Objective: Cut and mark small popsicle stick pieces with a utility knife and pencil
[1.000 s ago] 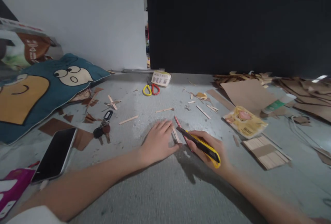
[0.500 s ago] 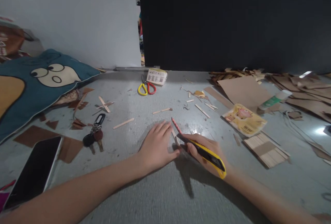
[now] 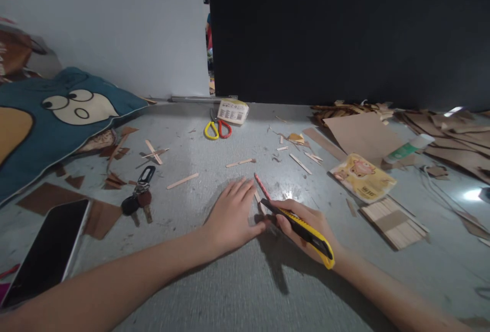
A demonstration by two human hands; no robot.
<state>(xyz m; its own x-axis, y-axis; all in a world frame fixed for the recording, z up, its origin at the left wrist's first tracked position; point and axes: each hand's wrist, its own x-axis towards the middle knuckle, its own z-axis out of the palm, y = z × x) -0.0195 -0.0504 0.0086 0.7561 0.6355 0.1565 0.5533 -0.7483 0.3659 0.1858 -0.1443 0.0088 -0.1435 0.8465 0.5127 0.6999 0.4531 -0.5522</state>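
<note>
My right hand is closed around a yellow and black utility knife, its tip pointing up and to the left. Below the tip lies a thin wooden stick, partly hidden by the hands and knife. Flat on the floor beside this stick, my left hand has its fingers stretched out and its thumb near the stick's lower end. A slim red patterned rod reaches out just beyond the knife; its near end is hidden behind my right hand.
Loose sticks, scissors and a small packet lie ahead. Keys, a phone and a blue cushion are at left. To the right are a stick bundle, a yellow packet, a glue stick and cardboard.
The knife has shifted slightly, its tip now a little higher along the stick. My left hand stays in nearly the same place, and the view has tilted very slightly.
</note>
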